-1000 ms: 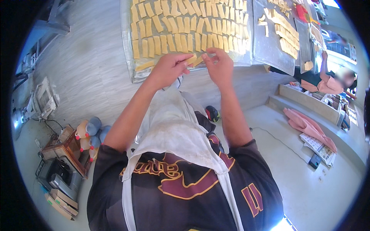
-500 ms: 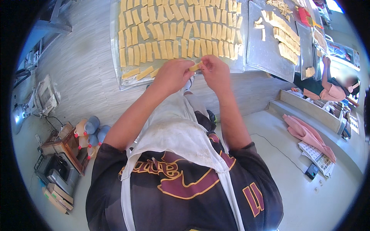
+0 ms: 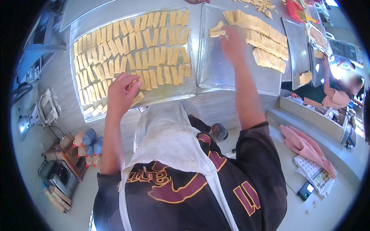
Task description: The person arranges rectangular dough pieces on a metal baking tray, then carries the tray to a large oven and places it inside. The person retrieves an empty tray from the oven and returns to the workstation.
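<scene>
My left hand (image 3: 124,90) is over the front edge of a metal tray (image 3: 154,96) set with rows of pale yellow dough strips (image 3: 148,79). Its thumb and fingers are curled together; whether a strip is between them is hard to make out. One strip (image 3: 137,98) lies just under the thumb. Over a second metal tray (image 3: 219,69), my right hand (image 3: 232,44) has its fingertips closed at the end of a loose dough strip (image 3: 217,34). Another loose strip (image 3: 216,26) lies beside that one. Stacked rows of strips (image 3: 266,40) lie right of this hand.
Broken dough pieces (image 3: 260,4) and a red and yellow packet (image 3: 296,10) are farther back. Another person (image 3: 331,92) stands by the trays at the right. A low ledge (image 3: 308,115), a pink cloth (image 3: 306,148) and a phone (image 3: 305,191) are at lower right.
My hands have parted: earlier both held one strip at the first tray's edge. The right has moved to the second tray; the left stays at the first. The view has shifted right.
</scene>
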A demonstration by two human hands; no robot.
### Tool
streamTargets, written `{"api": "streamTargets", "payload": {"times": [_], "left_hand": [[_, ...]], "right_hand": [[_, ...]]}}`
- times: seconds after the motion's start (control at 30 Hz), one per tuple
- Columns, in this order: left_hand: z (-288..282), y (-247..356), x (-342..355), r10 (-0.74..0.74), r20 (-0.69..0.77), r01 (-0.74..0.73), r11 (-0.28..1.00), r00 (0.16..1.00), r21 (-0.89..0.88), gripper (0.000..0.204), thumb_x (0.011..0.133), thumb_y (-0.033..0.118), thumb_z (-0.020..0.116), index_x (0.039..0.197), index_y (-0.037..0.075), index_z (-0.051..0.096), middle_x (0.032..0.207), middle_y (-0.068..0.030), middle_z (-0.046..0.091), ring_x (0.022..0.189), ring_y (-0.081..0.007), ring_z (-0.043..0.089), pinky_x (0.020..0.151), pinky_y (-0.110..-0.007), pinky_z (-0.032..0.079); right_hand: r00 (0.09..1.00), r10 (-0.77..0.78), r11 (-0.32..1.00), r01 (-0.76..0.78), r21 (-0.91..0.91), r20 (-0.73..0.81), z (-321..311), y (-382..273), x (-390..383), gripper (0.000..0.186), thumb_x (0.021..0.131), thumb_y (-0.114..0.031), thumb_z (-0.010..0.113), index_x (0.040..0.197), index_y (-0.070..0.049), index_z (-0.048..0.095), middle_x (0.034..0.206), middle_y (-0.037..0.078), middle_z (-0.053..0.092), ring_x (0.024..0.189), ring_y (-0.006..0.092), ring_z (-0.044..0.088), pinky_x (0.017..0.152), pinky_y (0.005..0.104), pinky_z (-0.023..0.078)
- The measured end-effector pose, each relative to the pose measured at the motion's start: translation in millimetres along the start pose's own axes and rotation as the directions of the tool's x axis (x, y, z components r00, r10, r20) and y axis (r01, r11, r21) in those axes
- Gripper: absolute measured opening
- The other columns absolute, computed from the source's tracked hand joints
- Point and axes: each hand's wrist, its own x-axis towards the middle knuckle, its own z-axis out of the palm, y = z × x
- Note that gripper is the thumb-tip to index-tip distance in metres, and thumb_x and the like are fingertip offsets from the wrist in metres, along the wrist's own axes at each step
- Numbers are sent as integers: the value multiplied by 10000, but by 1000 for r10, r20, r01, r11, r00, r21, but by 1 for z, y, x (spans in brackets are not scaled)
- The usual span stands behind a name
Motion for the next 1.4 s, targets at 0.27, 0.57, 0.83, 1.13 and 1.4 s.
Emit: {"api": "streamTargets", "payload": {"times": [0.27, 0.57, 0.83, 1.13, 1.4], "left_hand": [[55, 81, 45, 35, 13, -33, 989, 999, -143, 221, 803, 98, 708, 1008, 19, 685, 799, -54, 596, 688, -150, 528, 651, -275, 447], [88, 114, 86, -119, 436, 420, 576, 892, -701, 366, 942, 234, 591, 1214, -10, 573, 1052, -77, 649, 936, -130, 628, 771, -258, 503], [77, 102, 56, -65, 324, 293, 618, 944, -729, 256, 929, 196, 584, 1098, 5, 617, 950, -48, 670, 845, -97, 621, 734, -249, 488], [-24, -21, -15, -246, 133, 255, 579, 960, -774, 233, 923, 133, 564, 1118, 11, 601, 994, -63, 696, 818, -92, 630, 714, -216, 486], [-99, -137, -104, -101, 269, 270, 639, 958, -720, 271, 894, 109, 609, 1135, -15, 601, 964, -62, 678, 862, -117, 646, 705, -253, 486]], "right_hand": [[895, -64, 993, 14, 116, 442, -51, 46, 55, 213, 784, -155, 704, 974, -72, 656, 959, 102, 669, 934, 289, 612, 801, 392, 475], [775, -482, 702, 63, 710, 408, -98, -7, 37, 178, 751, -59, 725, 921, -41, 673, 878, 74, 670, 766, 187, 620, 710, 304, 488], [951, -277, 687, 99, 720, 135, -62, -68, -16, 188, 707, -1, 718, 886, -23, 663, 916, 95, 661, 790, 206, 638, 707, 292, 498], [847, -210, 653, -251, 715, 489, -27, -187, -111, 144, 758, -27, 693, 889, -15, 634, 804, 33, 640, 719, 112, 582, 681, 268, 475], [882, -35, 792, -262, 552, 470, 62, -294, -216, 186, 791, -58, 686, 969, -26, 642, 830, 38, 643, 721, 100, 586, 675, 262, 481]]}}
